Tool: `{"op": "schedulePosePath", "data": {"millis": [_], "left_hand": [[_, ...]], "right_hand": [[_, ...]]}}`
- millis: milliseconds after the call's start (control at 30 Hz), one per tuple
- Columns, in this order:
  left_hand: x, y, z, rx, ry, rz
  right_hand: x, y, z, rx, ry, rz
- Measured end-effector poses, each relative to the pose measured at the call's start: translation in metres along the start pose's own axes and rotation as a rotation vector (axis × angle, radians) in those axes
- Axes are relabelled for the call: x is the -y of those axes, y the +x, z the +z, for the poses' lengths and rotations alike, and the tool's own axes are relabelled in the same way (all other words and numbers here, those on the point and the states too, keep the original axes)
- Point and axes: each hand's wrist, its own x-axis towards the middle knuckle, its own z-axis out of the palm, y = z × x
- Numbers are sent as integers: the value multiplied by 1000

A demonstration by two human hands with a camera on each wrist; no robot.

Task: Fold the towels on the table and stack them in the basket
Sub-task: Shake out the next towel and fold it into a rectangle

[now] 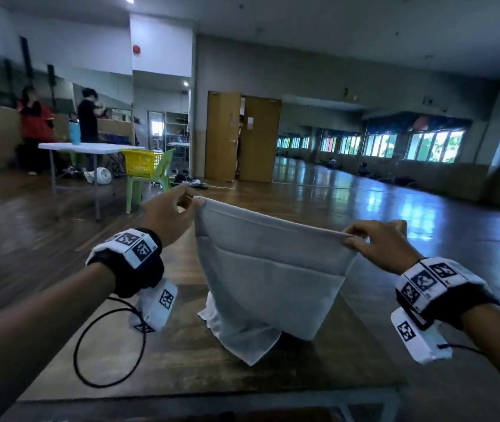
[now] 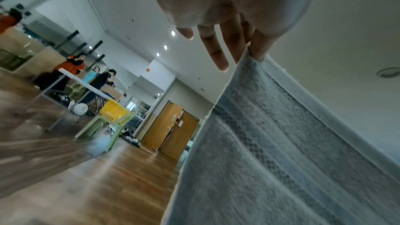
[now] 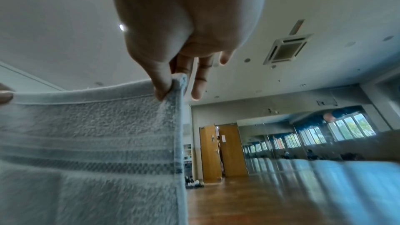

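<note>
While my left hand (image 1: 168,213) and right hand (image 1: 378,243) only pinch the pale grey terry towel's (image 1: 268,281) top corners, I judge one could slip and spoil the fold.

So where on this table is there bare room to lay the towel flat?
Bare table shows right of the hanging towel, below the right hand. A near strip runs along the front edge. Left of the towel is bare wood too, but the black cable loops there under the left hand. The middle is crowded: a white towel lies there.
</note>
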Motion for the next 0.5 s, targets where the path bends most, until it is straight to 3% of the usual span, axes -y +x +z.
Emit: {"op": "schedulePosePath", "data": {"millis": [267,500], "left_hand": [[-67,63,-111,-154,139,190],[-117,96,-186,-203,264,246]], "right_hand": [[44,65,-116,-296,-49,-158],[74,99,-197,-487,-20,-194]]}}
